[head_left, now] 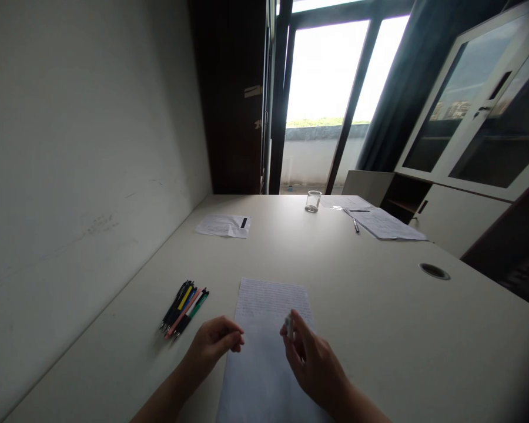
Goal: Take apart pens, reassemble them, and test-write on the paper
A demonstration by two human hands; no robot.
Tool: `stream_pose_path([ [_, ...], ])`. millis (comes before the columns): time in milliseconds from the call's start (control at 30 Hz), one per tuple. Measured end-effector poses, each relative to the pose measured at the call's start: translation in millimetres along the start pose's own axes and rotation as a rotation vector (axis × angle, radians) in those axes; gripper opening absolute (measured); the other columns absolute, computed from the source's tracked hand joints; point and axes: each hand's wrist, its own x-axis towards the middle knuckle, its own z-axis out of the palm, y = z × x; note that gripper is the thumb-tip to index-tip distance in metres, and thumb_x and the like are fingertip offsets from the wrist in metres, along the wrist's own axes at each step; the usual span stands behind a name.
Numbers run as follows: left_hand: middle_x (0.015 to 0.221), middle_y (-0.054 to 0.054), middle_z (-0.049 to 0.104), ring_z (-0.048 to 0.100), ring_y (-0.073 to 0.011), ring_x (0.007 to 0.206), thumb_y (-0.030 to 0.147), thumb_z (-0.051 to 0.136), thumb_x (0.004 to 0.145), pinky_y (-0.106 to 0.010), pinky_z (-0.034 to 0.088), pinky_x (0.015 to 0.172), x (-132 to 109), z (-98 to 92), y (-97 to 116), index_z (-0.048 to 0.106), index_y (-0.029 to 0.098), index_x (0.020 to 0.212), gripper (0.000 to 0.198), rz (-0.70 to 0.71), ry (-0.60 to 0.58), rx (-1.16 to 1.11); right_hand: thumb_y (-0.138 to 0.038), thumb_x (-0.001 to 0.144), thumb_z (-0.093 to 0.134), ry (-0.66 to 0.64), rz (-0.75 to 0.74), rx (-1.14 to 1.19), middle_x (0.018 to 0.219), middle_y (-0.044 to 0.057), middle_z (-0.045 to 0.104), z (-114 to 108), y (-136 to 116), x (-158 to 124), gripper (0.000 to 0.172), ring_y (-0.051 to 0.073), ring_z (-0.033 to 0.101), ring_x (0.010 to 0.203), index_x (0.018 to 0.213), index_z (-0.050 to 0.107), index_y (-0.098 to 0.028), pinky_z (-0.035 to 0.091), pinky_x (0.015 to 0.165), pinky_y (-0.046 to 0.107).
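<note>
My right hand (312,358) is closed in a pinch on a small whitish object (289,325), held between thumb and fingertips over the right side of a sheet of paper (264,364). What exactly the object is does not show. Rows of handwriting cover the upper part of the sheet, while its lower part looks blank. At the sheet's left edge, my left hand (216,341) is loosely curled, thumb against the fingers, with nothing visible in it. Just beyond that hand, to the left, several pens (184,308) lie side by side in a bunch.
A glass cup (312,201) stands at the table's far end. Right of it lie a pen (356,225) and a stack of papers (383,224). Another sheet (224,225) rests at the far left, near the wall. A round cable hole (434,271) is set in the tabletop at right.
</note>
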Motion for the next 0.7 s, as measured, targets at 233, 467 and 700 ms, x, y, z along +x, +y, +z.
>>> stream_pose_path([
  [233,0.076,-0.007,0.07,0.063,-0.0156,0.067,0.037,0.07,0.085,-0.027,0.05,0.063,1,-0.3,-3,0.068,0.012,0.087,0.026,-0.005,0.006,0.031,-0.024,0.098,0.045,0.119,0.25,0.299,0.079,0.002,0.062,3,-2,-7,0.069,0.012,0.055,0.049,0.153,0.003,-0.027,0.052,0.04,0.023],
  [467,0.075,-0.007,0.07,0.063,-0.0155,0.066,0.038,0.069,0.085,-0.027,0.051,0.063,1,-0.7,-5,0.068,0.012,0.087,0.026,0.0,0.009,0.041,-0.043,0.093,0.057,0.218,0.565,0.698,0.078,-0.003,0.059,-2,-13,6,0.071,0.008,0.051,0.037,0.147,0.011,-0.034,0.048,0.03,0.021],
  [700,0.076,-0.007,0.07,0.063,-0.0149,0.066,0.036,0.068,0.087,-0.027,0.051,0.063,1,-2.8,-10,0.068,0.012,0.088,0.024,0.007,0.006,0.036,-0.047,0.09,0.06,0.208,0.685,0.81,0.073,-0.006,0.061,-11,-10,14,0.067,0.008,0.049,0.031,0.14,0.019,-0.035,0.041,0.028,0.018],
])
